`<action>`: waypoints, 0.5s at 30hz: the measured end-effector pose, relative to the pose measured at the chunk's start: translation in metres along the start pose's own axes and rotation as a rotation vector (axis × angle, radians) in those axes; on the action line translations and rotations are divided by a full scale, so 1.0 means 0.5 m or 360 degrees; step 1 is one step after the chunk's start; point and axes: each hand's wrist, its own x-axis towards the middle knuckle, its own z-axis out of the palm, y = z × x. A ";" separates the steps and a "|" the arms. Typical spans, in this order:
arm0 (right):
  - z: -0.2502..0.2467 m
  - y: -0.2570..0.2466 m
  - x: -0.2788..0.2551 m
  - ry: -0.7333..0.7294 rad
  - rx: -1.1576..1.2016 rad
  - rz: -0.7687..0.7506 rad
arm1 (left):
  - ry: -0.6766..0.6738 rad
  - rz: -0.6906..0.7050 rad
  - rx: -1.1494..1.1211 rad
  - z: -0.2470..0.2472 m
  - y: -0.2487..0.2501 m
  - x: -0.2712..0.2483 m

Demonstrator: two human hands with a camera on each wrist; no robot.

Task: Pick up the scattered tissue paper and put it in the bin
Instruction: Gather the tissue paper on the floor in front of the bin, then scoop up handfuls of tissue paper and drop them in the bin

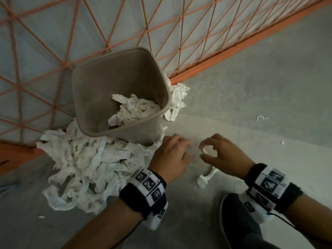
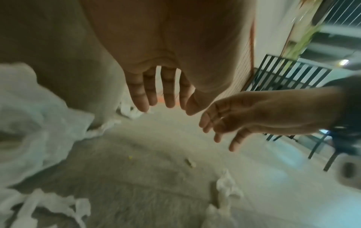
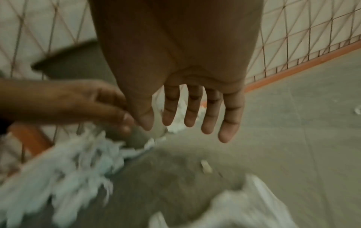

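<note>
Nearest in the head view, a dark shoe (image 1: 239,221) sits at the lower right on the grey floor (image 1: 269,105). Both wrists wear black-and-white marker bands (image 1: 145,193). A twisted scrap of tissue (image 1: 206,177) lies on the floor between the two forearms.

The left hand (image 1: 169,155) hovers palm down just above the floor, its fingers (image 2: 168,92) released, straight and slightly spread, holding nothing. The right hand (image 1: 224,155) is just beside it on the right, fingers (image 3: 193,108) also released and loosely extended; the head view shows a small white bit (image 1: 204,150) by thumb and forefinger, and whether it is touched cannot be told.

To the left, a large heap of tissue paper (image 1: 86,166) spreads over the floor against the near side of the bin (image 1: 93,97). The grey bin stands upright with crumpled tissue (image 1: 136,110) inside. More tissue (image 1: 177,97) lies at its right side, small flecks (image 1: 261,117) further right.

Beyond, an orange mesh fence (image 1: 197,33) with an orange base rail runs along the floor's far edge.
</note>
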 end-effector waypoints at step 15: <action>0.150 0.166 -0.030 -0.0076 -0.0378 -0.0287 | -0.0155 -0.0623 0.0425 0.063 -0.058 0.289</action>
